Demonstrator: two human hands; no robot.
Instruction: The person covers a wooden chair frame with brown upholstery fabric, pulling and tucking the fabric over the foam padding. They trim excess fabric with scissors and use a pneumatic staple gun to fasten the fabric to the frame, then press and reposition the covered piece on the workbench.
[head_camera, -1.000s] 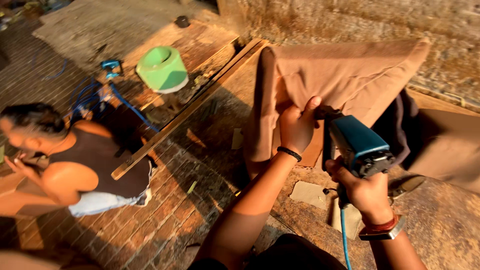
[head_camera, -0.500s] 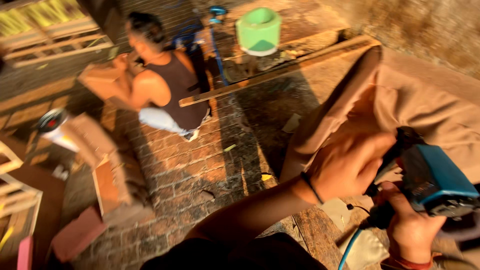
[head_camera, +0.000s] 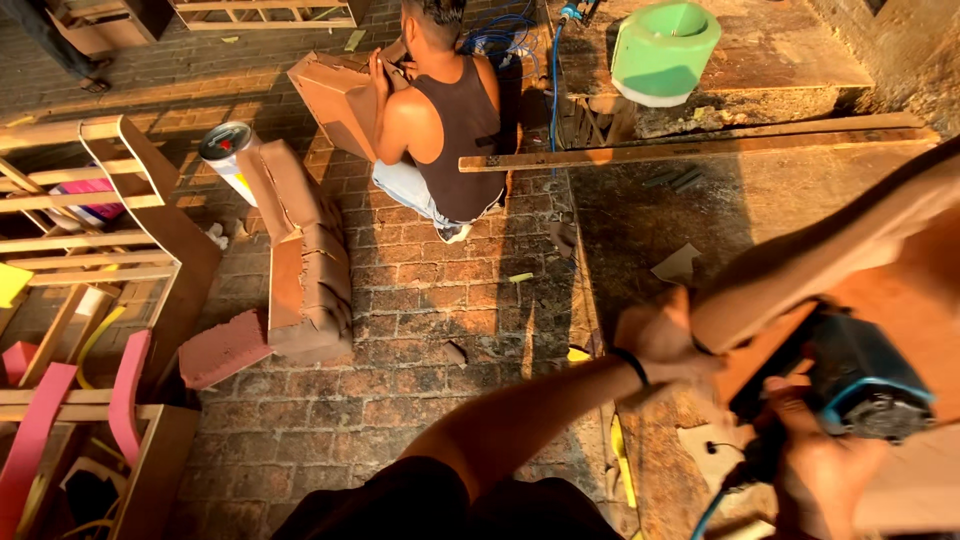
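My left hand (head_camera: 662, 343), with a black band at the wrist, grips the edge of a brown fabric-covered cushion piece (head_camera: 850, 240) at the right. My right hand (head_camera: 825, 470) holds the handle of a blue and black power tool (head_camera: 860, 385) pressed against that piece; a blue cord (head_camera: 710, 510) hangs from it. Both hands and the tool are blurred.
Another person (head_camera: 440, 110) in a dark vest sits on the brick floor holding a brown padded part. Brown cushions (head_camera: 300, 260) lie at the centre left, wooden chair frames (head_camera: 90, 230) at the left. A green tub (head_camera: 662, 48) stands on a wooden board, beside a long plank (head_camera: 700, 150).
The view has swung left and down, so the seated person and cushions now sit at the top centre. My hands and the tool have shifted to the lower right, still on the brown piece.
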